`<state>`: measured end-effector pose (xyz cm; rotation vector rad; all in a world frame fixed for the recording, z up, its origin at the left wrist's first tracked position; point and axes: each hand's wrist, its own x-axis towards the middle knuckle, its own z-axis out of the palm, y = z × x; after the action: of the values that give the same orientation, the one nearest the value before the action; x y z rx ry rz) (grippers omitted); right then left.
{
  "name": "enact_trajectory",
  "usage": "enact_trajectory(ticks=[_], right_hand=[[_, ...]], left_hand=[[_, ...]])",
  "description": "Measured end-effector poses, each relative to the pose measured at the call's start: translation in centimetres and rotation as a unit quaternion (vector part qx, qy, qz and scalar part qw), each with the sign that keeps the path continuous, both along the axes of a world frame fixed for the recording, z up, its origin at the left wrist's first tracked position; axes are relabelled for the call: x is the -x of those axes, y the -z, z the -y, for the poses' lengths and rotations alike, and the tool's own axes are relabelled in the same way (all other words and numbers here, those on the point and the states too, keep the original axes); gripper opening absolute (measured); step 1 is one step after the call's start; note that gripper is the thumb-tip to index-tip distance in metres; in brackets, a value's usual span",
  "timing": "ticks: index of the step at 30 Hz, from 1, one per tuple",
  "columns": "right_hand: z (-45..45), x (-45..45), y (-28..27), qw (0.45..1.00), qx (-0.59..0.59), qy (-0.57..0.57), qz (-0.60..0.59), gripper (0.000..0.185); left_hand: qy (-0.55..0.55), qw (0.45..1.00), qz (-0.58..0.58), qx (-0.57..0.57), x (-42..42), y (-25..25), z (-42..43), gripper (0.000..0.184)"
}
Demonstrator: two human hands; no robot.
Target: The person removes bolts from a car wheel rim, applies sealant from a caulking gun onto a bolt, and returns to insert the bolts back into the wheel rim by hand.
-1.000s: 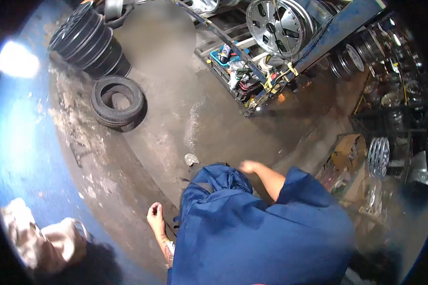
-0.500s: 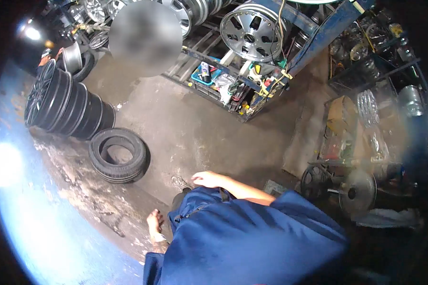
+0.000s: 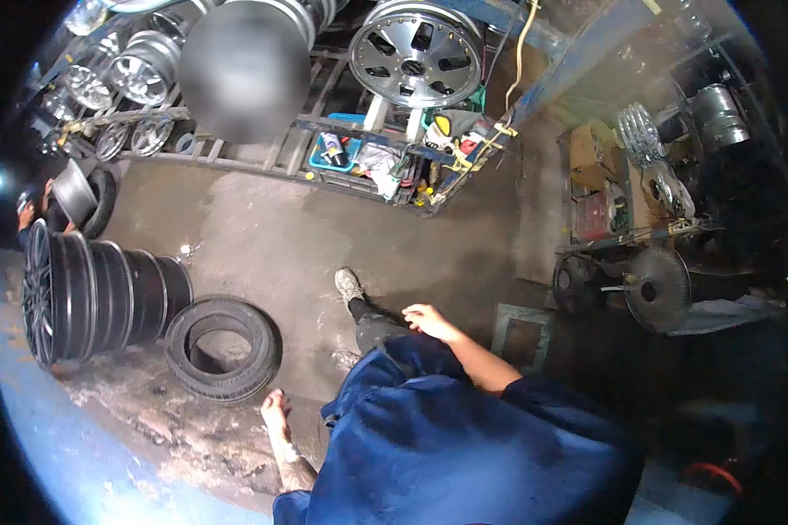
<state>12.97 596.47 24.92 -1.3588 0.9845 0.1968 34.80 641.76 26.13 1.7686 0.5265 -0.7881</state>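
My left hand (image 3: 274, 408) hangs at my side, its fingers loosely bent and nothing visible in it. The nearest thing to it is a black tyre (image 3: 182, 352) lying flat on the floor, apart from the hand. In front of my body is my right hand (image 3: 426, 318), with its fingers partly spread and holding nothing I can see. Beyond the tyre, several dark wheel rims (image 3: 105, 293) lie on their sides in a row along the wall.
At far left, another person's hand (image 3: 26, 215) is near a silver rim (image 3: 75, 192) beside an upright tyre. A metal rack (image 3: 280, 171) carries rims and a blue basket (image 3: 346, 156). On the right are a shelf with a cardboard box (image 3: 589, 156) and a fan (image 3: 658, 289).
My view has shifted, and a shoe now shows stepped out ahead of me. My right hand appears farther right. The silver rim at far left is tilted differently.
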Motion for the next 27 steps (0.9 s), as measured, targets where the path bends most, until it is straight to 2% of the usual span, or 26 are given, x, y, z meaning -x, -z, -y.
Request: enact_trajectory(ticks=[1, 2, 3, 4, 5, 6, 7, 9, 10, 11, 13, 14, 17, 18, 20, 21, 23, 25, 27], right_hand=[[1.1, -1.4, 1.0, 1.000, -0.013, 0.014, 0.015, 0.024], [2.8, -2.9, 1.8, 0.999, -0.012, 0.026, 0.036, 0.024], [4.7, -4.6, 2.4, 0.998, -0.014, 0.039, 0.055, 0.024], [6.8, -6.5, 2.3, 0.995, -0.018, 0.068, 0.068, 0.023], [9.4, -8.5, 3.2, 0.993, -0.014, 0.092, 0.075, 0.022], [11.8, -10.8, 3.3, 0.990, -0.012, 0.120, 0.073, 0.022], [14.2, -13.0, 3.1, 0.983, -0.019, 0.161, 0.084, 0.021], [19.1, -17.1, 3.9, 0.971, -0.028, 0.221, 0.088, 0.023], [21.4, -19.2, 3.7, 0.966, -0.026, 0.248, 0.069, 0.026], [23.4, -21.1, 3.6, 0.952, -0.045, 0.290, 0.089, 0.026], [27.0, -24.6, 5.4, 0.931, -0.040, 0.352, 0.085, 0.027], [28.3, -26.3, 5.3, 0.926, -0.035, 0.367, 0.086, 0.025], [31.1, -31.0, 5.6, 0.882, 0.007, 0.468, 0.059, 0.013], [32.2, -31.7, 6.9, 0.867, 0.038, 0.492, 0.068, 0.010], [34.4, -31.9, 10.4, 0.835, 0.100, 0.536, 0.080, 0.012], [34.7, -32.7, 9.2, 0.796, 0.095, 0.592, 0.089, 0.013], [35.2, -32.6, 9.1, 0.820, 0.096, 0.563, 0.043, 0.016], [36.1, -33.0, 9.8, 0.818, 0.092, 0.567, -0.014, 0.018], [37.3, -32.9, 12.7, 0.815, 0.157, 0.557, -0.032, 0.023]], left_hand=[[0.000, 1.000, -0.018, -0.017, 1.0, -0.1, 0.7, 0.020], [0.017, 0.998, -0.051, 0.032, 1.8, 1.6, -0.1, 0.017], [0.002, 0.998, -0.064, 0.021, 2.9, 1.8, 0.7, 0.016], [0.058, 0.997, -0.052, 0.008, 3.5, 1.1, 1.3, 0.017], [0.011, 0.992, -0.059, 0.113, 4.8, 6.0, -1.6, 0.017], [0.009, 0.985, -0.120, 0.126, 4.7, 6.6, -2.1, 0.018], [0.133, 0.991, -0.015, 0.028, 5.7, 9.2, -3.4, 0.022], [0.035, 0.990, -0.128, 0.052, 4.1, 6.5, -1.0, 0.024], [-0.080, 0.988, -0.123, 0.056, 3.1, 8.0, -1.0, 0.021], [-0.067, 0.992, -0.095, 0.044, 1.7, 6.9, 0.4, 0.020], [-0.045, 0.998, -0.044, 0.020, -0.9, 0.0, 7.2, 0.019], [-0.035, 0.995, -0.087, -0.033, -2.9, -3.7, 10.7, 0.019], [0.005, 0.997, -0.063, -0.032, -5.6, -4.8, 13.4, 0.020], [-0.015, 0.999, -0.042, -0.009, -5.8, -3.6, 13.5, 0.021], [0.015, 0.998, -0.051, -0.021, -6.7, -3.7, 14.2, 0.021], [0.027, 0.998, -0.055, -0.030, -7.0, -3.9, 14.1, 0.021], [0.007, 0.995, -0.078, -0.054, -7.5, -3.7, 13.2, 0.022], [-0.003, 0.992, -0.093, -0.088, -7.8, -4.5, 13.3, 0.022], [-0.002, 0.991, -0.101, -0.087, -7.7, -4.0, 12.2, 0.021]])
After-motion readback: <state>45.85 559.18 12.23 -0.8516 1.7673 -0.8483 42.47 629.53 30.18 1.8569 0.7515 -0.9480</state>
